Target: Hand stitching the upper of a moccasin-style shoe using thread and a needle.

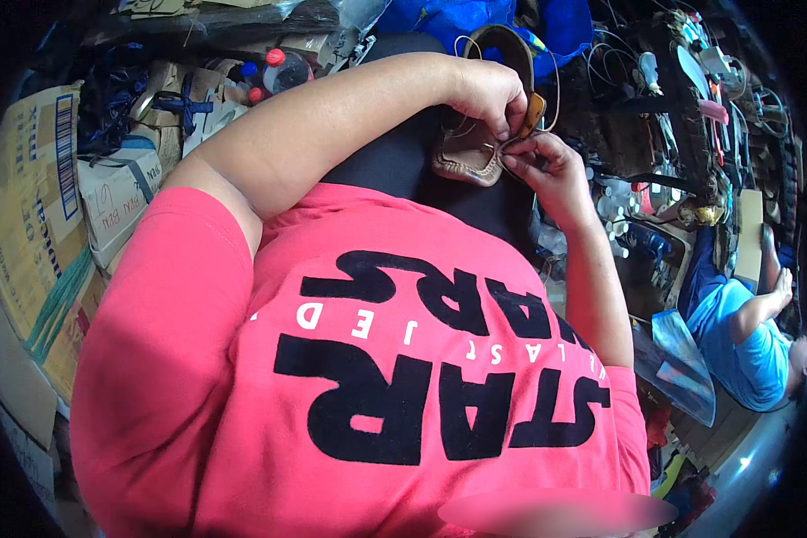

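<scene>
A brown leather shoe (pixel 468 170) lies across my dark-clothed lap, its toe toward me and its opening facing up. A row of pale stitches runs around the toe seam. My left hand (pixel 498 97) reaches down over the shoe's middle, fingers pinched; what they hold is hidden. My right hand (pixel 547 169) pinches at the shoe's right edge, thumb and forefinger close together, the thing between them too small to make out. A loop of thread (pixel 558 90) hangs beyond the right side. Beside the left fingertips sits an orange-brown piece (pixel 534 115), its kind unclear.
Cardboard boxes (pixel 36 233) and a white box (pixel 112 202) stand at the left. Behind my left arm is a red-capped bottle (pixel 285 70). Blue plastic (pixel 565 31) lies at the far side. A cluttered rack (pixel 681 117) fills the right; another person in blue (pixel 744 332) sits there.
</scene>
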Motion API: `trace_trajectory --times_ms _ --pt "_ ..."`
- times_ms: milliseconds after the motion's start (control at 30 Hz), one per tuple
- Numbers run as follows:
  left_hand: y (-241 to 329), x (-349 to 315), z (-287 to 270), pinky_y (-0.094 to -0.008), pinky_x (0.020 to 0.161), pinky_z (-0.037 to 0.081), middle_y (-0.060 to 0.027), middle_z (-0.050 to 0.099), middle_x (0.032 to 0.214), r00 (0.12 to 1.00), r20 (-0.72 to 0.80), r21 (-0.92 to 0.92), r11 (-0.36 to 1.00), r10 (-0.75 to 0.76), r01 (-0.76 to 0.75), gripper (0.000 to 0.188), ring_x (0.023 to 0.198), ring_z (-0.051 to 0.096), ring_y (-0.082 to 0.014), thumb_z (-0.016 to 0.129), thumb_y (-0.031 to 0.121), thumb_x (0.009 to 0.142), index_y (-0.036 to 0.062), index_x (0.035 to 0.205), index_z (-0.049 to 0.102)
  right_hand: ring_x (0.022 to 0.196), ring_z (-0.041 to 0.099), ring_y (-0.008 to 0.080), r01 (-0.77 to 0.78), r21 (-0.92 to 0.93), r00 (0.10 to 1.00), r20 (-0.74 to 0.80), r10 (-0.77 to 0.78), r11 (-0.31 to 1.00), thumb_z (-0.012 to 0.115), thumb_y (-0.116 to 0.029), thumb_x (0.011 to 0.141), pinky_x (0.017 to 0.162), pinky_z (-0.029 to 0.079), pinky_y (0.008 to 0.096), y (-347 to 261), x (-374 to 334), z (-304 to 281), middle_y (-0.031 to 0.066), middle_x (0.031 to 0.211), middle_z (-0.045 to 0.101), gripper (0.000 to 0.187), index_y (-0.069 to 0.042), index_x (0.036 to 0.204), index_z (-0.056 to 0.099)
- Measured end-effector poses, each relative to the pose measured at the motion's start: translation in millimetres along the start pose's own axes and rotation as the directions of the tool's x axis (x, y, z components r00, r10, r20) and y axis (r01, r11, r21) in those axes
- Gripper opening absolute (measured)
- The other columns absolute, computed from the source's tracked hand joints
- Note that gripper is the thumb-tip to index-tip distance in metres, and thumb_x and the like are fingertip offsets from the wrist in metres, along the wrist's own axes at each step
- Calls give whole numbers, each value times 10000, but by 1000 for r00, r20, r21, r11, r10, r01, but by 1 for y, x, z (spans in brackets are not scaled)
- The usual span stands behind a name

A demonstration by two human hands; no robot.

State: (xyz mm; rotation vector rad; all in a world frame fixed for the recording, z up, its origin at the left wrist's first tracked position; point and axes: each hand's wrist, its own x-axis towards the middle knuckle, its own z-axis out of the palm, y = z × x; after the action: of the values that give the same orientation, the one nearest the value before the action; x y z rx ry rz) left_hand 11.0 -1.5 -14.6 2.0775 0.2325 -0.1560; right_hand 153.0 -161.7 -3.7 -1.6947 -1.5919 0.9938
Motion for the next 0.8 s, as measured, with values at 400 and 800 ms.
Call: trace_trajectory --times_ms 400,800 --pt "9 -168 -103 -171 569 423 -35 591 892 671 -672 -428 904 -314 -6 276 662 530 -72 508 -30 795 8 1046 615 767 582 198 89 -222 992 -72 -107 971 610 5 835 692 474 296 -12 -27 6 71 833 546 255 -114 1044 694" --pt "-12 -257 -91 -401 1008 369 -299 524 1244 343 -928 -16 935 -146 354 529 1119 533 -385 574 10 841 -68 1336 405 771 570 240 99 -455 986 -77 -150 885 609 -18 811 728 441 353 -17 -36 18 76 809 548 323 -143 1103 668"
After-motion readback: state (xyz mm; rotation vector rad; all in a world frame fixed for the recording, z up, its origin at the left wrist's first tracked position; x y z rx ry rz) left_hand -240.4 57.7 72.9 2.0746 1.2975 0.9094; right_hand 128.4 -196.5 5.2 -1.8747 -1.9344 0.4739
